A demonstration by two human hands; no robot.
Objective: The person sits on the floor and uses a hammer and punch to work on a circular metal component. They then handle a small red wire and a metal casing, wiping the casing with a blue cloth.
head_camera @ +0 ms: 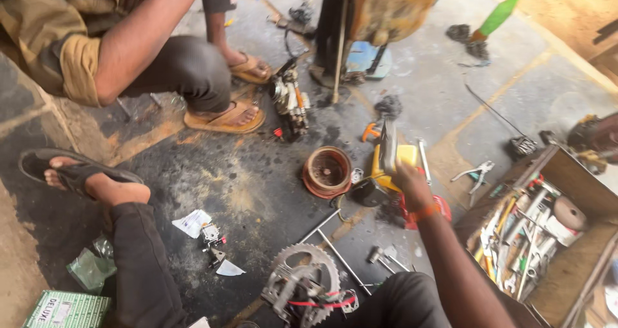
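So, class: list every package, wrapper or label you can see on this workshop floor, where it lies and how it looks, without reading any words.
Cardboard box: bottom left corner, rectangular, green-and-white patterned.
Plastic bag: just above that box, crumpled, translucent green.
Paper wrapper: on the dark floor beside the person's left leg, torn, white.
Bottle: top right, lying on the floor, green, no label visible.

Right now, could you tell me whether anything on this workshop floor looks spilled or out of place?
Yes. A dark oily stain spreads over the floor, and a green bottle lies tipped on its side. The right hand rests on a yellow machine; loose parts are scattered around it.
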